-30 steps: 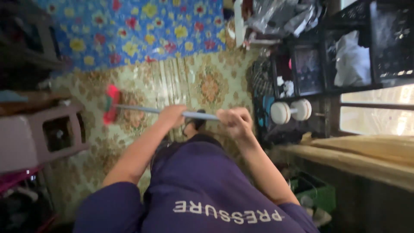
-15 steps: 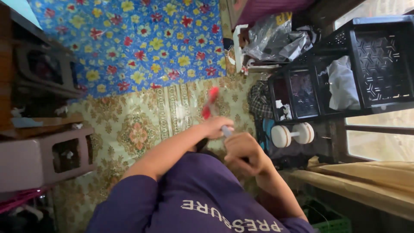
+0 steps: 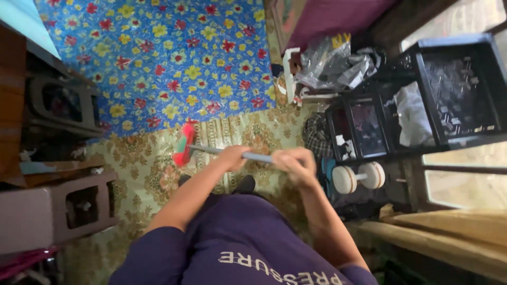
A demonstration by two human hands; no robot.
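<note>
Currently sweeping: left hand [image 3: 233,157] and right hand [image 3: 293,160] both clenched around the grey-handled red-headed broom [image 3: 211,150] over the patterned beige floor mat [image 3: 153,158]; next stroke likely needs a pull inward.

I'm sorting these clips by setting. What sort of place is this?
Most likely a cluttered room in a home. Patterned floor mats cover the floor, black plastic storage crates hold cloth, and a dumbbell lies beside them. Both hands grip a red-headed broom.
</note>
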